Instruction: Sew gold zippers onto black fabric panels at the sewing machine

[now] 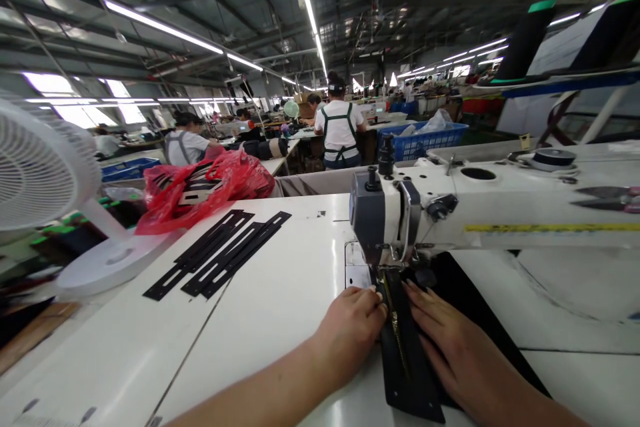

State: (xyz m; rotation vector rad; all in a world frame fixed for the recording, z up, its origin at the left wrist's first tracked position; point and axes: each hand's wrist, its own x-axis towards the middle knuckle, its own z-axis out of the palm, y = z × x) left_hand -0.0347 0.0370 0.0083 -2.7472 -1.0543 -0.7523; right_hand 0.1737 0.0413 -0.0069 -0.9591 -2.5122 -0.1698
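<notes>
Where the lower right of the frame meets its centre, a black strip (415, 390) with a gold zipper (396, 325) along it lies between the two hands, its far end under the head of a white sewing machine (370, 213). The left hand (353, 317) is on the strip's left side, fingers curled, their tips touching its edge close to the needle area; whether they pinch it or only press on it, I cannot tell. On the other side, the right hand (450, 333) lies nearly flat, its fingers stretched forward with the tips at the strip's right edge. A larger black panel (483, 307) spreads beneath and beyond the right hand.

Left of centre, several slotted black pieces (245, 259) lie overlapping on the white tabletop (285, 280), well apart from the left hand. Behind them sits a red plastic bag (250, 177), and a white fan (45, 167) stands at the left edge. Scissors (613, 200) rest on the machine at far right, above a yellow measuring tape (540, 228).
</notes>
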